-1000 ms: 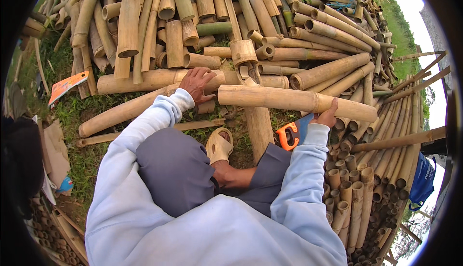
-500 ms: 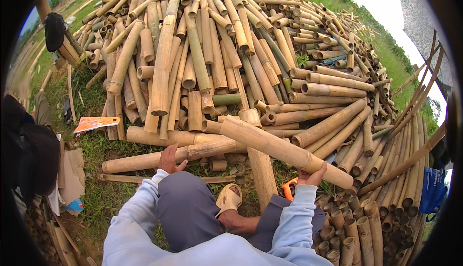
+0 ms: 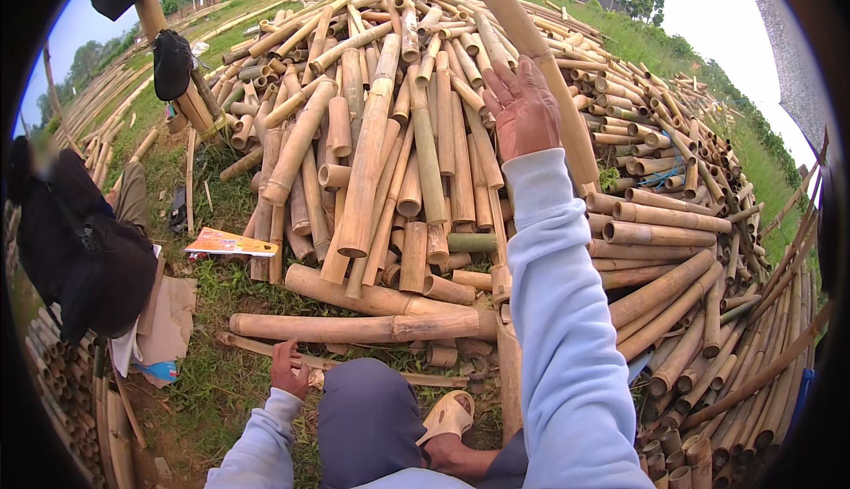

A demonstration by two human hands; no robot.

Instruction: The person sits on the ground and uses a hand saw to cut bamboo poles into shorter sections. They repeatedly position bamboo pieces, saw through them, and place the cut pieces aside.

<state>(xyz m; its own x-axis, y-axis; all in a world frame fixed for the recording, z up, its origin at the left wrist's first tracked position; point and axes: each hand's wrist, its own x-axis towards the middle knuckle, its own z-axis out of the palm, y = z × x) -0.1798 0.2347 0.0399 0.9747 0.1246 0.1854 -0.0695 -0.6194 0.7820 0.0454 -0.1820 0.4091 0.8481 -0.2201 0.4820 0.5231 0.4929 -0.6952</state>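
Note:
My right hand (image 3: 524, 115) is raised at arm's length over the pile, fingers spread and nothing gripped. Just beyond it, a long bamboo piece (image 3: 562, 104) stands tilted, its top leaning left; whether the hand still touches it I cannot tell. Low by my left knee, my left hand (image 3: 287, 368) has loosely bent fingers held apart, with nothing seen in them. It is nearest to a thin split bamboo strip (image 3: 354, 368) on the grass. Behind that lies a thick bamboo length (image 3: 354, 327), roughly level across the front of the heap.
A large heap of cut bamboo (image 3: 367, 166) fills the middle. An upright bamboo post (image 3: 510, 374) stands near my sandalled foot (image 3: 447, 418). To the left are an orange printed sheet (image 3: 228, 243) and a person in dark clothing (image 3: 84, 241). More poles (image 3: 753, 383) lean at the right.
My right hand has let go of the bamboo piece and risen far forward; the piece has swung from low right to steeply tilted over the pile. My left hand has come off the lying bamboo.

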